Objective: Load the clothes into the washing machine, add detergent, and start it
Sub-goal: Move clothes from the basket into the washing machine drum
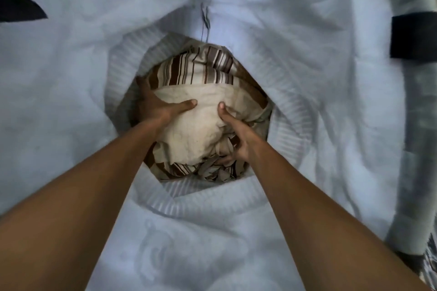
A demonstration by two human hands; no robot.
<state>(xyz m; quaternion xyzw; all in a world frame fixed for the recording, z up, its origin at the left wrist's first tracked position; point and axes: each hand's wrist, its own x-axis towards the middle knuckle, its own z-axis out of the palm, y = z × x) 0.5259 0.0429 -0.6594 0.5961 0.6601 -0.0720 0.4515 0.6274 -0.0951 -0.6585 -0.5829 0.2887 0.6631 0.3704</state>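
Both hands grip the cream cloth (pixel 189 125) in the bag (pixel 307 101) mouth: left hand (pixel 156 106) on its left side, right hand (pixel 236 134) on its right; striped cloth (pixel 189 71) beyond them.

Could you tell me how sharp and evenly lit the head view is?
Head view: soft throughout; the white fabric cover smears near the edges, wide-angle bowing there; light is dim and flat, no glare; the left hand, right hand and striped laundry stay readable.
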